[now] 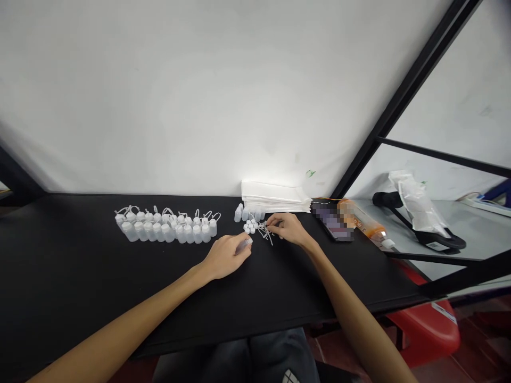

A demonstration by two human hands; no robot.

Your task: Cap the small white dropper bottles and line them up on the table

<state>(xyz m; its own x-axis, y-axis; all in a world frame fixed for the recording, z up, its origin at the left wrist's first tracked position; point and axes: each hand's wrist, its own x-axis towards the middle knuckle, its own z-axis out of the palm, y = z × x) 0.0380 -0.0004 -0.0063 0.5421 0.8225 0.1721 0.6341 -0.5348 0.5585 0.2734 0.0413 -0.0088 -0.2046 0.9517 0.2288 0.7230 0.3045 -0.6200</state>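
Note:
My left hand [227,256] is closed around a small translucent plastic bottle [242,246] with a white top, tilted toward the right. My right hand [288,229] has its fingertips pinched at a loose heap of thin white straps [264,232], one of which appears to be between them. Just left of that heap sits a cluster of white caps [250,226]. Several small bottles [245,214] stand behind the caps. To the left, rows of capped bottles [171,232] stand upright, many with looped white straps on top.
A stack of white paper sheets or envelopes [275,198] lies against the wall. On the right are a phone [333,222] and an orange-labelled bottle [365,222] on its side. A black metal frame [383,127] bounds that end, with a red stool [429,332] below.

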